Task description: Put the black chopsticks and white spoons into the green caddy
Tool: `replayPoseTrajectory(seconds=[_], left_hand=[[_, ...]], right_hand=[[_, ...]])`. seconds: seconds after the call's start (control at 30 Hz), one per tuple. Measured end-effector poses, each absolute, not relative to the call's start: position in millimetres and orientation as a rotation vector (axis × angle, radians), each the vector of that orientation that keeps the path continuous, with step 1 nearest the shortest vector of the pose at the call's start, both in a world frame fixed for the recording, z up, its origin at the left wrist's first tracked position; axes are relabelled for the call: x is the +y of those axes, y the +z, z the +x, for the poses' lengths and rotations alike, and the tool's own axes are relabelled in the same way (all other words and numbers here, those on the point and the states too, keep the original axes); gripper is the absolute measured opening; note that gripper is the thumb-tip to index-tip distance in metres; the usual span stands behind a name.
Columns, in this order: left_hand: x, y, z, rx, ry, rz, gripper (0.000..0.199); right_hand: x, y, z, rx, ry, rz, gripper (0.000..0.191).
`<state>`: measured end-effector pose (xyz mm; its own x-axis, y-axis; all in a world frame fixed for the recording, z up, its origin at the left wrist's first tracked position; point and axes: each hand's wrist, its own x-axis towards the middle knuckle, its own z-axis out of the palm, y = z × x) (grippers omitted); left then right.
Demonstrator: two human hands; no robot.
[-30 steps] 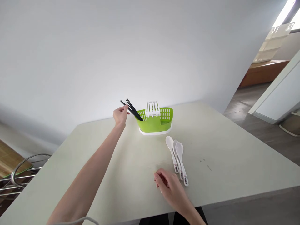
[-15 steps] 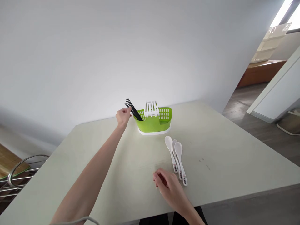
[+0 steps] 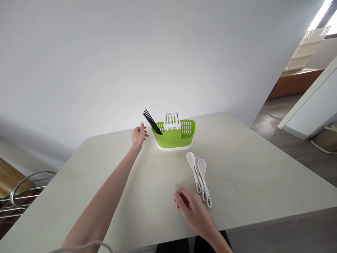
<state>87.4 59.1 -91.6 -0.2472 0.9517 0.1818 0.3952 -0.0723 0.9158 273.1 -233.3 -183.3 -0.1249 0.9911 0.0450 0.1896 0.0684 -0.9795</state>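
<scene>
Black chopsticks [image 3: 152, 121] lean to the left in the left compartment of a green basket [image 3: 172, 141] with a white base and a white slatted rack on its middle. Just left of the basket, my left hand [image 3: 139, 135] is apart from the chopsticks, fingers parted and holding nothing. Three white spoons [image 3: 198, 177] lie side by side in front of the basket, bowls pointing away from me. Beside their handles my right hand [image 3: 191, 210] rests on the table with curled fingers, nothing visible in them.
The pale table [image 3: 252, 168] meets a white wall [image 3: 168, 59] behind the basket. A metal wire rack [image 3: 19, 200] stands off the table's left edge. A grey cable [image 3: 86, 245] crosses near my left forearm.
My left hand has let go of the chopsticks and drawn back slightly, its fingers opening. The chopsticks now lean together in the basket. My right hand stays beside the spoons.
</scene>
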Motion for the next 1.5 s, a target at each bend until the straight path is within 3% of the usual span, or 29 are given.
replayPoseTrajectory(seconds=[0.4, 0.8, 1.3, 1.5], left_hand=[[21.5, -175.5, 30.2, 1.498, 1.131, 1.452, 0.052], [-27.2, -170.3, 27.8, 1.466, 1.080, 1.664, 0.053], [-44.3, -169.9, 28.5, 1.480, 1.041, 1.725, 0.050], [-43.9, -171.0, 28.0, 1.484, 1.031, 1.729, 0.049]], right_hand=[[-241.8, -166.0, 291.1, -1.517, 1.067, -1.256, 0.043], [-192.1, -172.7, 378.7, -1.261, 0.425, -1.685, 0.043], [-147.3, -189.9, 406.1, -1.623, 0.693, -1.818, 0.032], [-143.5, -194.1, 417.4, -1.577, 0.839, -1.774, 0.041]])
